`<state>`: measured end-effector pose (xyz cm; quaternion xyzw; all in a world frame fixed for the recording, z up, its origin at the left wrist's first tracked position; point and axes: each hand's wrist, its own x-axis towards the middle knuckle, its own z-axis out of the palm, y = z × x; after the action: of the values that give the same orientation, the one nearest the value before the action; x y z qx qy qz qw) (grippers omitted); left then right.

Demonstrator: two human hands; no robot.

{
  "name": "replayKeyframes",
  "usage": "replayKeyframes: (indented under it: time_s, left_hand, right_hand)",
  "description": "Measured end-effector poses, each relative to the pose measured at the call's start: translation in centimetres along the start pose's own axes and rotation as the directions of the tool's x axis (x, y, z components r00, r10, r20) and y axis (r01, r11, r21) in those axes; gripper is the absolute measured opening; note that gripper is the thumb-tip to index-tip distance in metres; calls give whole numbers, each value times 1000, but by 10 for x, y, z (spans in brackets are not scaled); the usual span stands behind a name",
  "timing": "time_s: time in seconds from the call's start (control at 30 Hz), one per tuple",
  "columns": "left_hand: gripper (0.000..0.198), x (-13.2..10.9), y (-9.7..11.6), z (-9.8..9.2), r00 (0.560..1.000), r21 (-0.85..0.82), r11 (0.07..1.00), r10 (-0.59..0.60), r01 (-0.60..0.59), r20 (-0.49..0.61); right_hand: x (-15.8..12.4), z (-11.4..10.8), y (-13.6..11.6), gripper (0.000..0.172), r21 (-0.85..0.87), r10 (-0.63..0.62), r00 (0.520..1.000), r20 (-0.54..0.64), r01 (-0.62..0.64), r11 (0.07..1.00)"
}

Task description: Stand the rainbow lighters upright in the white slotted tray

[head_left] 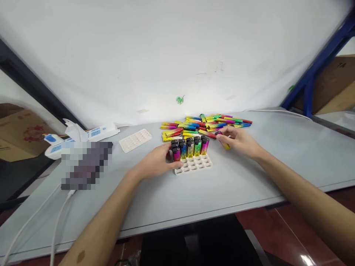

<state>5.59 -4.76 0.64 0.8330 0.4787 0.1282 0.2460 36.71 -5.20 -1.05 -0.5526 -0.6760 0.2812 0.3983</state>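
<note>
Several shiny two-colour lighters with black tops [190, 147] stand upright in the back rows and left side of a white tray with slots [197, 165]. My left hand [155, 160] is at the tray's left end, its thumb by the foot of a magenta lighter [176, 155] and its fingers partly hidden behind. My right hand [235, 140] pinches a single lighter [226, 145], magenta to yellow, tilted, right of the tray. Behind both hands lies a loose pile of metallic coloured lighters [188, 126].
A second white slotted tray [135, 140] lies at the left, near a white power strip [97, 132]. A blurred-out dark object [87, 166] with a white cable rests on the grey table [172, 207]. A white wall [155, 66] rises behind. Cardboard boxes [24, 133] stand beyond the frame posts.
</note>
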Motion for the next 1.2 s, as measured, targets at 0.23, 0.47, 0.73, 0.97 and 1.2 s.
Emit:
replayKeyframes:
  time_s: [0.23,0.47,0.73,0.97,1.2]
  left_hand:
    - [64,1,-2,4,999,-81,996,22,-24,-37]
    - [60,1,-4,4,994,-108,988,104,-107,-31]
    - [46,0,-1,5,989,-104,984,136,-142,-60]
    - [44,5,-4,11,985,-118,980,147,-158,-95]
    - [47,6,-3,13,989,-114,988,96,-109,-109]
  right_hand:
    - [-13,3,-31,25,227,-125,973,-194,168,959]
    - [-33,54,-76,20,3,-354,935,-14,354,935]
    - [-31,75,-85,23,-494,-385,919,82,373,786]
    - [-31,79,-80,13,-639,-422,906,33,344,688]
    - [-33,83,-84,19,-605,-445,892,80,398,689]
